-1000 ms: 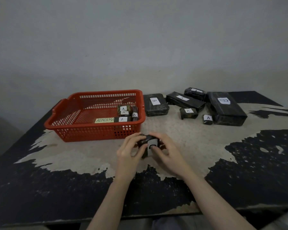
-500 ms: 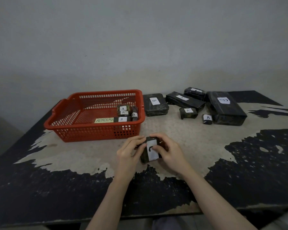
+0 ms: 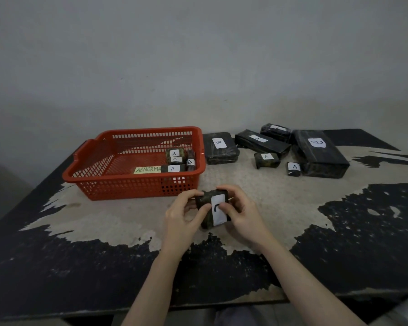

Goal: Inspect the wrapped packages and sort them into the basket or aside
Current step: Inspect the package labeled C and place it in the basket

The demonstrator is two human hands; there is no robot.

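- Two hands are gripping one small package (image 3: 213, 209) just above the table (image 3: 375, 231), near of the basket (image 3: 137, 187), its white label facing us.
- We are judging it light, fairly stiff, with slick wrap; its short ends look best for holding.
- We are curling the left hand (image 3: 181, 215) and right hand (image 3: 242, 214) around its sides, thumbs pressing the face.
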